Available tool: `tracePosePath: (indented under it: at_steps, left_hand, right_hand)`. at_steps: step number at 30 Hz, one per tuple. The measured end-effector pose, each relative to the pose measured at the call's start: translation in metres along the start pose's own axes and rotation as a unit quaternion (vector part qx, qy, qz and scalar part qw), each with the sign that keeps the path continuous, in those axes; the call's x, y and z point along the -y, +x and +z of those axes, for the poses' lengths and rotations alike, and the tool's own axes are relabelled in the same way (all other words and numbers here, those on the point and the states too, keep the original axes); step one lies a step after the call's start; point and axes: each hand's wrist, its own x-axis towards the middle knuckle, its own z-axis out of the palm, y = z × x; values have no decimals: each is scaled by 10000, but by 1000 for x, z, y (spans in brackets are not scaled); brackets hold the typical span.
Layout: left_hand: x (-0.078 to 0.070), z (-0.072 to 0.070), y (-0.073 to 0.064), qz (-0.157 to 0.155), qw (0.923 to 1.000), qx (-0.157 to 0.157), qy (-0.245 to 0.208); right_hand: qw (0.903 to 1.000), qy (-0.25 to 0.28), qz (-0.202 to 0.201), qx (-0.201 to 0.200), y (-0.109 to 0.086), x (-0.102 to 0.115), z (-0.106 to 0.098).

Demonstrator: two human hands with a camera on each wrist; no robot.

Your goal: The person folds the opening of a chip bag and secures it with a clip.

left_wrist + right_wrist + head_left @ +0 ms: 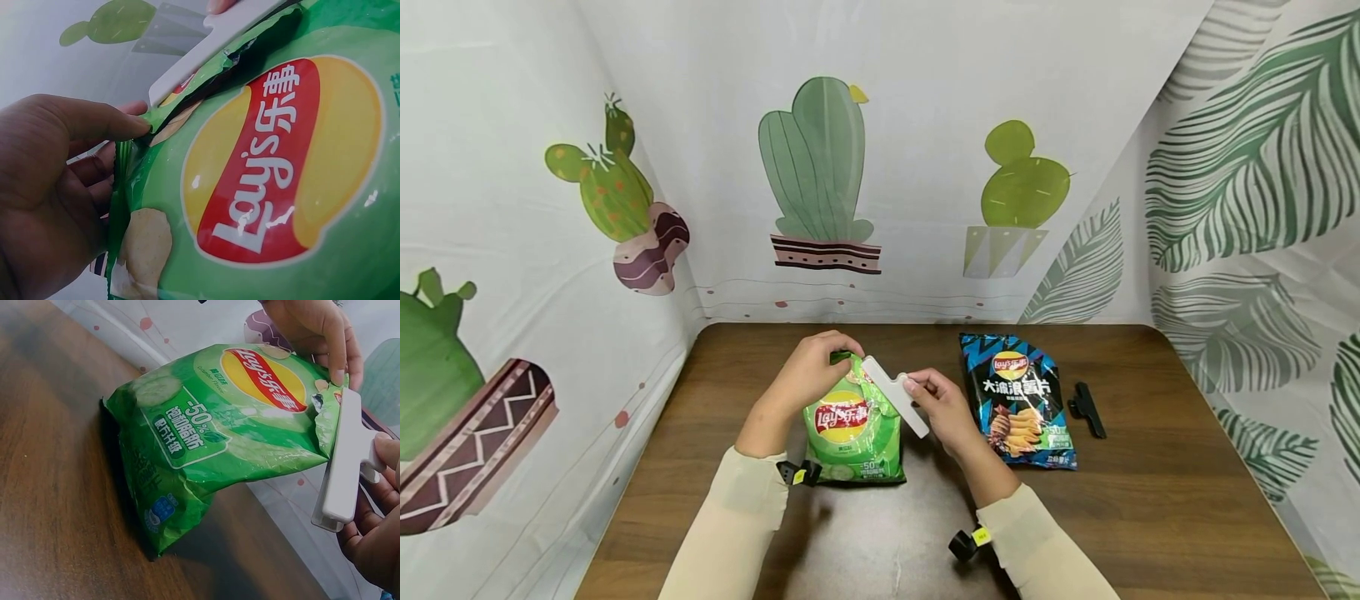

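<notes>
A green Lay's chip bag (pixel 850 454) stands on the table, its top corner cut or torn on a slant. My left hand (pixel 808 375) pinches the bag's upper left edge between thumb and fingers, as the left wrist view shows closely. In my right hand (pixel 951 408) is a white bag clip (pixel 895 396), gripped by its handle between thumb and fingers. The clip's long bar lies along the slanted opening of the bag. In the right wrist view the bar (pixel 344 465) runs right beside the bag's crumpled edge (pixel 326 422), its lower end extending past the bag.
To the right lies a blue and black Lay's chip bag (pixel 1018 392), close to my right forearm. Beside it is a black bag clip (pixel 1086 410). Behind the brown wooden table (pixel 1165 500) hangs a white curtain (pixel 925 167) printed with cacti and leaves.
</notes>
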Motion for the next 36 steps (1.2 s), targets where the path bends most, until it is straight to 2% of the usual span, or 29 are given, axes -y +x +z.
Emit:
tracePosePath:
  at_steps: [22,31,36]
  left_hand:
    - [2,1,1,69,9999,-74,60]
    - [2,0,0,171,9997,-143,-21]
    - [3,1,0,123,9997,-184,-72]
  right_hand:
    - [9999,27,35,-96,-1,2,9]
    - [9999,57,66,-89,0,1,11]
    - [9999,103,76,-86,0,2,13]
